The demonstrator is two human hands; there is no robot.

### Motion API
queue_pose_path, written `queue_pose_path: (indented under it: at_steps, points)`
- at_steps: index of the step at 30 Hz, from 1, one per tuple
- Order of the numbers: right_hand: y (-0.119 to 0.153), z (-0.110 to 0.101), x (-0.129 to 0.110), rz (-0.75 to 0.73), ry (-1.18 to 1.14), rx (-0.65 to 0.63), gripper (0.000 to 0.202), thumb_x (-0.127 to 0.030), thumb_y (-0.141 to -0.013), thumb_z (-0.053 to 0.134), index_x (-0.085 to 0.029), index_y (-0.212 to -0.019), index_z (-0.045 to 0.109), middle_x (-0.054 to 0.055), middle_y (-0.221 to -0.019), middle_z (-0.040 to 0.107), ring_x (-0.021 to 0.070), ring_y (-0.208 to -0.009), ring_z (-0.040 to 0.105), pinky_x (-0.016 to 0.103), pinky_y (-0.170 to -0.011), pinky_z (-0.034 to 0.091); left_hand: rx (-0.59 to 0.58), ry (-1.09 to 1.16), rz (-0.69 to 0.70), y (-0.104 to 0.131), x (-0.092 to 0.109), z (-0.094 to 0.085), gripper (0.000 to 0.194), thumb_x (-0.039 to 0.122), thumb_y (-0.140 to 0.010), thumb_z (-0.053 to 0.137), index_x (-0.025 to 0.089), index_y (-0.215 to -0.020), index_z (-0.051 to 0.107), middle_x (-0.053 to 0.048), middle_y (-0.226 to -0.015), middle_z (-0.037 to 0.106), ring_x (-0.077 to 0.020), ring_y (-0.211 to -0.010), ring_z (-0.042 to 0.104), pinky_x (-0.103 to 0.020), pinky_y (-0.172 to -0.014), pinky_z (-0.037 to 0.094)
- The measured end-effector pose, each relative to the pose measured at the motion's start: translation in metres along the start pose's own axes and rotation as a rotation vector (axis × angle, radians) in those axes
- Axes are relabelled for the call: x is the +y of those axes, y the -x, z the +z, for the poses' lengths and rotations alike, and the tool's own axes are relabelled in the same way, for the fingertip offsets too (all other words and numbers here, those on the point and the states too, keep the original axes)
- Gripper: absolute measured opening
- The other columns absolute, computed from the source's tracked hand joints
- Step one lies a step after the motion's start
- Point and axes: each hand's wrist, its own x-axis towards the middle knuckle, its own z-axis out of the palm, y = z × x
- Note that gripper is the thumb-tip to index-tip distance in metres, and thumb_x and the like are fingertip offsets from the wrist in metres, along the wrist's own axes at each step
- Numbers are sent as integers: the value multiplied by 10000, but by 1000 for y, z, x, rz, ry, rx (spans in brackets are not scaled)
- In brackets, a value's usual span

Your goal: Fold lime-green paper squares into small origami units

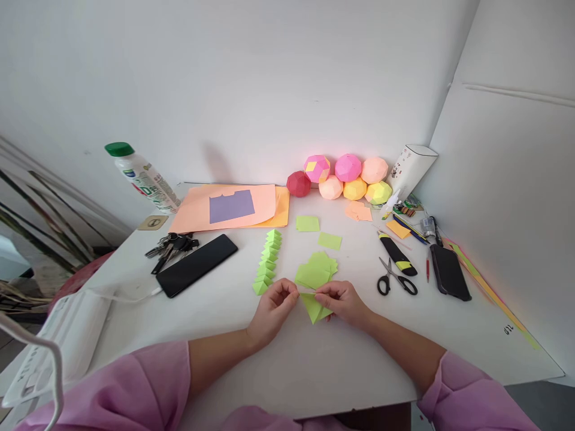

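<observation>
Green paper, folded into a pointed triangular shape, sits pinched between both hands just above the white desk. The left hand closes thumb and fingertips on the paper's upper left edge, and the right hand closes its fingertips on the upper right edge, so both grips are clamped on the same sheet, with the point of the fold hanging below and between them. Pink sleeves cover the arms up to the elbows.

Just beyond the grip lies a loose stack of green paper squares, nearly touching the held piece. To the left of the grip and slightly beyond it, a row of small folded green units runs away from the person in a line. Two single green squares lie farther out past the stack. To the right of the grip, well apart, black-handled scissors lie flat, with a black and yellow utility knife just behind them and a dark phone farther right. To the left of the grip, a black smartphone lies with a white cable at its near end, keys beside it. At the far edge, against the wall, sits a cluster of paper balls in pink, orange, yellow and red, and sheets of orange paper with a purple piece on top.
</observation>
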Motion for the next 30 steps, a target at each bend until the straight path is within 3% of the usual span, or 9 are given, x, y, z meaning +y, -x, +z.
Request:
queue_pose_path:
  at_steps: [5, 12, 18, 24, 30]
  points:
    - [2, 2, 1, -3, 95, -23, 230, -357, -750, 636, -134, -790, 674, -5, -573, 556, 107, -476, 523, 232, -416, 484, -123, -110, 36, -1, -3, 1, 173, 327, -799, 574, 164, -743, 555, -15, -740, 535, -133, -701, 485, -256, -660, 406]
    - [1, 7, -4, -193, 278, -12, 108, -242, -752, 603, -142, -732, 640, -4, -631, 555, 69, -501, 406, 191, -441, 334, -127, -202, 14, -1, -4, 2, 205, 350, -792, 576, 156, -728, 590, -17, -715, 573, -126, -668, 504, -249, -635, 414]
    - [0, 6, -5, -98, 231, -56, 93, -233, -736, 585, -155, -703, 623, -18, -583, 517, 74, -490, 395, 197, -444, 303, -132, -232, -2, 1, 1, 3, 195, 335, -776, 573, 157, -699, 580, -10, -682, 565, -121, -636, 494, -243, -602, 408]
    - [1, 9, -3, -102, 258, -5, 71, -163, -690, 566, -151, -630, 603, -23, -559, 515, 70, -482, 400, 192, -437, 312, -146, -216, -41, 0, 2, 5, 186, 318, -746, 584, 158, -662, 539, 4, -639, 525, -108, -587, 451, -230, -557, 372]
    - [1, 5, -3, -23, 125, 14, 57, -172, -701, 561, -160, -647, 545, -43, -523, 486, 72, -427, 445, 195, -405, 372, -89, -128, -56, -1, -1, 2, 190, 322, -765, 555, 167, -678, 488, 31, -624, 446, -96, -573, 390, -221, -544, 328]
